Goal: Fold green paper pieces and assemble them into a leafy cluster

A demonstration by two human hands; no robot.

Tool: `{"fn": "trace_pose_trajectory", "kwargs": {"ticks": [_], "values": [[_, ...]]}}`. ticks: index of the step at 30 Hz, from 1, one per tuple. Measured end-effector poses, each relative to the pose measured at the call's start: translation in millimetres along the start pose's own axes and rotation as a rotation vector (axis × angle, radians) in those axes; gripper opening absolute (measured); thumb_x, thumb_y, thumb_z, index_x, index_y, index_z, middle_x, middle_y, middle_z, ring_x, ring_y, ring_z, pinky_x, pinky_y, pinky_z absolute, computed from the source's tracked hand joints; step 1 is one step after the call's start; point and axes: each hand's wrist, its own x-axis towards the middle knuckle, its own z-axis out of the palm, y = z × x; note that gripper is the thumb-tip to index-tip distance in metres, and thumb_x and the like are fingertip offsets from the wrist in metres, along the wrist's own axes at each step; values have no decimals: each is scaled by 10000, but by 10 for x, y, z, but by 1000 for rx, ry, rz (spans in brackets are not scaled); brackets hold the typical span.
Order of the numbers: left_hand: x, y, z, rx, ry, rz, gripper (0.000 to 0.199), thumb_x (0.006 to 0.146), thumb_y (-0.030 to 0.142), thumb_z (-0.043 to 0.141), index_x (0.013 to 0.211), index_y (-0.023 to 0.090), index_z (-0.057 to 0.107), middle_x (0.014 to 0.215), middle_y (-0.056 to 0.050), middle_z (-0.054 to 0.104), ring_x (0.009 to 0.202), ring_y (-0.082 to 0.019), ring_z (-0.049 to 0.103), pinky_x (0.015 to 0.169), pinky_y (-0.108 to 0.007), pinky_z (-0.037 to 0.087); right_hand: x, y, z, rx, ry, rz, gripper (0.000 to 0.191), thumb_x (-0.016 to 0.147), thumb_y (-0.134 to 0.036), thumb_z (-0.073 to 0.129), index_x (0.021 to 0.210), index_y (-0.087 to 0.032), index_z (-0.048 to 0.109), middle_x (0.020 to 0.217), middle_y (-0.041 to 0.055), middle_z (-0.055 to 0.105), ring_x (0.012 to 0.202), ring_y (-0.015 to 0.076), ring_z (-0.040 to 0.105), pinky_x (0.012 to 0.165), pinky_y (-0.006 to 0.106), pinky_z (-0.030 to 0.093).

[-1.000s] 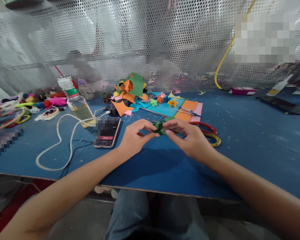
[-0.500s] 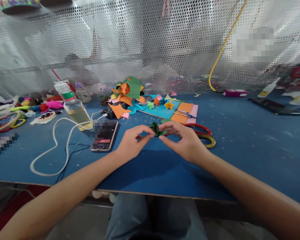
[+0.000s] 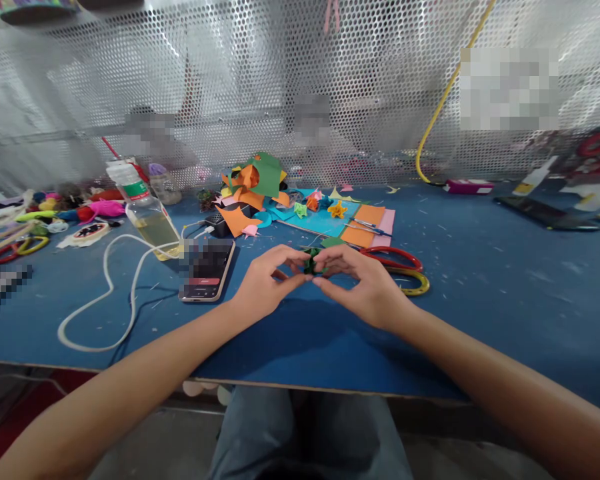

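A small dark green paper piece (image 3: pixel 311 261) is held between the fingertips of both hands, above the blue table. My left hand (image 3: pixel 270 280) pinches its left side, thumb below and fingers above. On the other side my right hand (image 3: pixel 363 280) grips it in a similar way, and its fingers hide part of the piece. Just behind the right fingers lies a flat green scrap (image 3: pixel 333 244). Scissors with red and yellow handles (image 3: pixel 420 283) rest beside my right hand. Folded paper flowers, one of them orange (image 3: pixel 337 209), sit on blue sheets (image 3: pixel 316 219) farther back.
A phone (image 3: pixel 209 272), a white cable (image 3: pixel 63 327) and a bottle (image 3: pixel 153 220) stand or lie at left. Paper scraps (image 3: pixel 267 175) are heaped at the back. A purple box (image 3: pixel 469 187) and a dark tablet-like object (image 3: pixel 545 213) lie back right.
The fingertips of both hands have closed in around the green piece, and my right fingers have shifted slightly left, covering more of it.
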Motion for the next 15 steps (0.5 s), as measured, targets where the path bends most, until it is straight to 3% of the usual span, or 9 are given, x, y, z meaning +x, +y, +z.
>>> {"fn": "trace_pose_trajectory", "kwargs": {"ticks": [9, 15], "values": [[-7, 26, -36, -62, -47, 49, 284, 725, 255, 689, 985, 176, 608, 1014, -63, 615, 880, -140, 597, 618, -188, 551, 4, 17, 2, 176, 22, 48, 175, 801, -173, 542, 969, -204, 503, 846, 26, 605, 791, 130, 618, 736, 278, 526], [-6, 25, -58, -70, -54, 57, 184, 865, 239, 510, 983, 164, 630, 1032, -77, 623, 850, -122, 611, 604, -174, 538, 10, 23, 11, 208, 54, 45, 213, 761, -162, 587, 958, -204, 516, 844, 24, 590, 784, 124, 609, 742, 276, 527]]}}
